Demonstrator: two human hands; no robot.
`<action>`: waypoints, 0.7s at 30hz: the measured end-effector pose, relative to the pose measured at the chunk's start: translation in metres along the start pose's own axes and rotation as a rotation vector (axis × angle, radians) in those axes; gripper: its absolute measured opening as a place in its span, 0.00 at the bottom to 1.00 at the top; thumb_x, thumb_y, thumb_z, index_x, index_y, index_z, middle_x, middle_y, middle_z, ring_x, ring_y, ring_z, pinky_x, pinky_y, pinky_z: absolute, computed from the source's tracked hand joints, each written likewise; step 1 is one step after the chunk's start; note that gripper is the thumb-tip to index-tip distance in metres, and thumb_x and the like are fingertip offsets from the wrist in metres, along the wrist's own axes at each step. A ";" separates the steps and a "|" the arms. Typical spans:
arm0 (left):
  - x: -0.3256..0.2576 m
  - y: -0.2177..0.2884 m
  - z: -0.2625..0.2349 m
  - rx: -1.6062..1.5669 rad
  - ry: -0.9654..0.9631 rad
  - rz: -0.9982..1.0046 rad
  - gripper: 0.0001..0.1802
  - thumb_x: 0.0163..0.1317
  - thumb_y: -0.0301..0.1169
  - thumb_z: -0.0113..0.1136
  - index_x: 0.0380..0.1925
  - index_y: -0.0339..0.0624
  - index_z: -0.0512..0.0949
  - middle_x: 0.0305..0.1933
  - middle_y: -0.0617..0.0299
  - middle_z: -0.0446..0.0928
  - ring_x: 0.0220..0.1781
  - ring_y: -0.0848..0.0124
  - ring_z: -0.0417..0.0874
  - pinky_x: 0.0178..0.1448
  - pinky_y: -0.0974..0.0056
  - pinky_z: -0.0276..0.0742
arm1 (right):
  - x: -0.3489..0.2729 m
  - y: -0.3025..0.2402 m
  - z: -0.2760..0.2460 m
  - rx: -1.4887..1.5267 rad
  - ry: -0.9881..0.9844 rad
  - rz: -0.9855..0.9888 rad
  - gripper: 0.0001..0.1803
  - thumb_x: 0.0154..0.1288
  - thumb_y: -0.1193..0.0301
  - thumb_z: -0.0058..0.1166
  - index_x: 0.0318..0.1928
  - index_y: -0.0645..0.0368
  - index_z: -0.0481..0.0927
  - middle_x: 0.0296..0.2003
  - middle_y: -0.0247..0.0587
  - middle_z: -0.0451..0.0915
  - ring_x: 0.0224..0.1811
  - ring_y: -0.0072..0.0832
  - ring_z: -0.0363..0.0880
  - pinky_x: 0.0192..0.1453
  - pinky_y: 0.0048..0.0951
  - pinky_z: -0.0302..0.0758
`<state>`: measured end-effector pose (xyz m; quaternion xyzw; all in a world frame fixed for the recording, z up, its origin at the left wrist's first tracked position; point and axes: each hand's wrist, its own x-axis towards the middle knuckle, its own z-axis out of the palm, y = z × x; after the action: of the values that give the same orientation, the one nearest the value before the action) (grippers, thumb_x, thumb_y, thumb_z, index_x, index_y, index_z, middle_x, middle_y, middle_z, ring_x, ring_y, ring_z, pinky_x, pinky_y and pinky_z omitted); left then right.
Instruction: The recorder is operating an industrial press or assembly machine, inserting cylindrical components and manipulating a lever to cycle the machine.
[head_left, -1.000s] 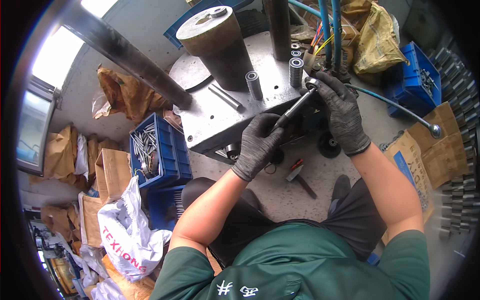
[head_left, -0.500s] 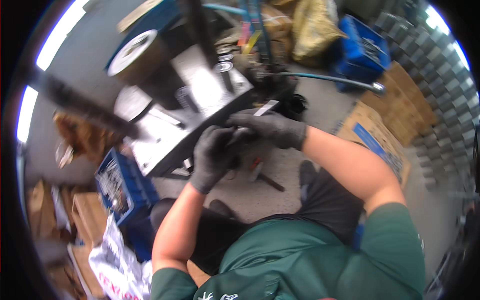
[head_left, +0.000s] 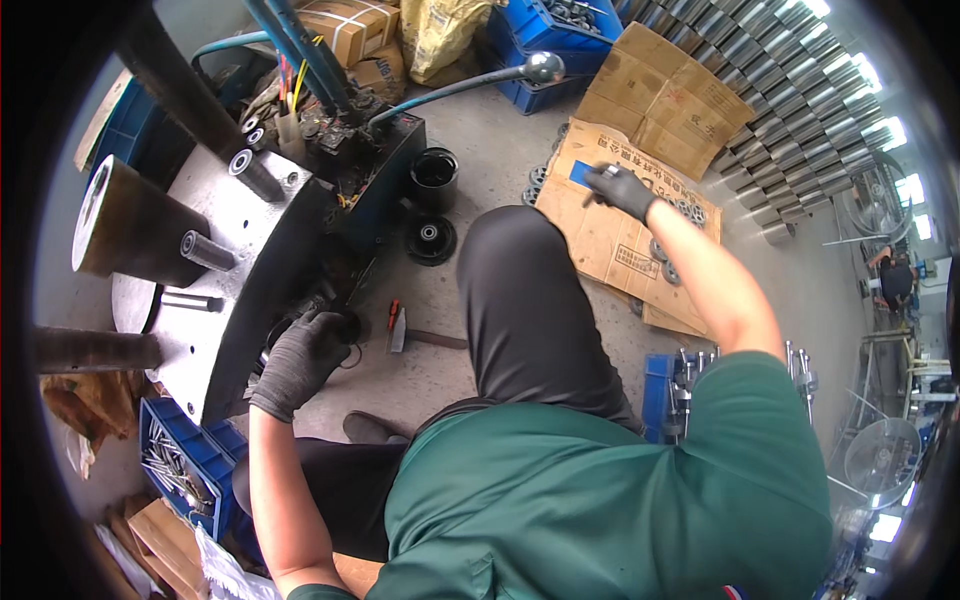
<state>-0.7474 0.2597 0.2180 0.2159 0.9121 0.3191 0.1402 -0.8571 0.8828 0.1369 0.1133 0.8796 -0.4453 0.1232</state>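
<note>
My left hand (head_left: 300,362), in a grey glove, curls over a dark fitting (head_left: 335,318) at the lower edge of a round steel machine plate (head_left: 250,250) with pegs standing on it. My right hand (head_left: 622,190), also gloved, is stretched out far over a flattened cardboard sheet (head_left: 610,240) on the floor, next to a blue patch (head_left: 580,172). Something small and shiny shows at its fingertips; whether the hand grips it is unclear. Several round metal rings (head_left: 672,245) lie on the cardboard beside my forearm.
A small hammer (head_left: 402,330) lies on the concrete floor by my knee. A black cup (head_left: 435,175) and black disc (head_left: 430,240) sit near the machine. A lever with a ball knob (head_left: 545,68) sticks out. Blue crates (head_left: 185,470) hold metal parts; steel cylinders (head_left: 790,100) are stacked at right.
Both hands were together at the machine on a long metal tool. My right hand has since swung out right to the cardboard, and my left hand dropped to the plate's lower edge. My head turned right.
</note>
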 end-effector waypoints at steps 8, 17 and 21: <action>-0.011 -0.016 0.009 0.099 -0.059 -0.142 0.17 0.71 0.32 0.70 0.55 0.36 0.83 0.53 0.46 0.85 0.54 0.53 0.90 0.57 0.55 0.86 | -0.083 0.338 -0.044 0.553 0.974 0.240 0.25 0.73 0.47 0.68 0.43 0.58 0.81 0.29 0.41 0.82 0.22 0.32 0.81 0.21 0.36 0.75; -0.024 -0.097 0.052 -0.068 -0.238 -0.335 0.21 0.69 0.29 0.68 0.60 0.34 0.81 0.54 0.44 0.87 0.55 0.53 0.89 0.59 0.54 0.83 | -0.155 0.386 -0.074 0.820 1.357 0.735 0.33 0.69 0.39 0.68 0.39 0.61 0.80 0.24 0.41 0.81 0.15 0.36 0.79 0.18 0.38 0.78; -0.027 -0.136 0.075 -0.185 -0.215 -0.435 0.22 0.67 0.29 0.68 0.60 0.32 0.81 0.53 0.43 0.88 0.57 0.51 0.89 0.61 0.52 0.82 | -0.135 0.382 -0.083 1.032 1.363 0.624 0.33 0.64 0.40 0.74 0.38 0.60 0.79 0.24 0.43 0.81 0.15 0.37 0.80 0.17 0.38 0.80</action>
<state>-0.7362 0.1904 0.0773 0.0335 0.8838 0.3388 0.3210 -0.6218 1.1589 -0.0609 0.6261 0.3829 -0.5666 -0.3746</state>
